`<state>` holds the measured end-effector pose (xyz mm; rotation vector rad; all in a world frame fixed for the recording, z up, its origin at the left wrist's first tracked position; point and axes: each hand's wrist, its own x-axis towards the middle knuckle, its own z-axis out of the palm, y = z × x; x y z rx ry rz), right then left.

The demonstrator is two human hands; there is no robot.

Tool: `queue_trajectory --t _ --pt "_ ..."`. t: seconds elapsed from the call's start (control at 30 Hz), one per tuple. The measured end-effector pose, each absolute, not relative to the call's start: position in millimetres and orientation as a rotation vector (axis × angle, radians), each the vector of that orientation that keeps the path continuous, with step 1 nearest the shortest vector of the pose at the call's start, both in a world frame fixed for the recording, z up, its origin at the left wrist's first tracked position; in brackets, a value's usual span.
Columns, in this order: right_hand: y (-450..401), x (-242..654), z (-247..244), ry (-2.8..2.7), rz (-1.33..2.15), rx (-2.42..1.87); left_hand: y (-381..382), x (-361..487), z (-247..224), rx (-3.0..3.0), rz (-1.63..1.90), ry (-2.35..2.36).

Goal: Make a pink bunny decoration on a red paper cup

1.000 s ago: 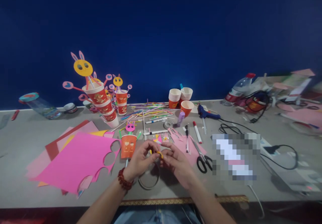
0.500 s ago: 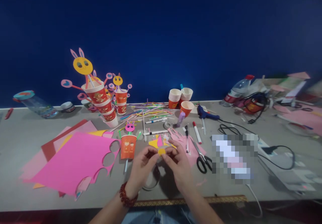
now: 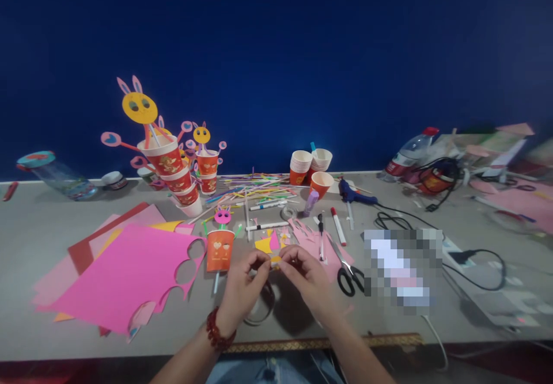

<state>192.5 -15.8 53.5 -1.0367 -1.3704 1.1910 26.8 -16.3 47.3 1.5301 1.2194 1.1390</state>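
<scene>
Between my two hands, low in the middle of the view, is a small yellow piece (image 3: 275, 263). The fingertips of my left hand (image 3: 247, 280) pinch its left side, and those of my right hand (image 3: 305, 274) pinch its right side. Just to the left of my left hand is an orange cup (image 3: 220, 251) with a pink rabbit face (image 3: 223, 216) above it. Beyond my fingertips lie yellow paper scraps (image 3: 264, 243). Under my left hand a roll of tape (image 3: 264, 309) is partly hidden.
Pink paper sheets (image 3: 125, 274) spread at the left, near stacked decorated cups (image 3: 164, 159). Scissors (image 3: 349, 274), a red-capped marker (image 3: 339, 227) and a blue glue gun (image 3: 356, 194) with its cable lie at the right. Colourful sticks (image 3: 259, 191) and plain cups (image 3: 299, 168) are farther back.
The yellow piece now looks narrower and more tilted between my fingertips, and less of it shows. My right hand's fingers have curled closer together. The camera view has shifted slightly.
</scene>
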Motion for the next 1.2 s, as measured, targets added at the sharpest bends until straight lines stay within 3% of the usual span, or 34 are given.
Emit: queue_trajectory --t 1.2 --pt "-18.4 182.7 41.4 -1.377 0.999 -1.148 -16.3 28.6 47.6 1.596 1.147 1.247"
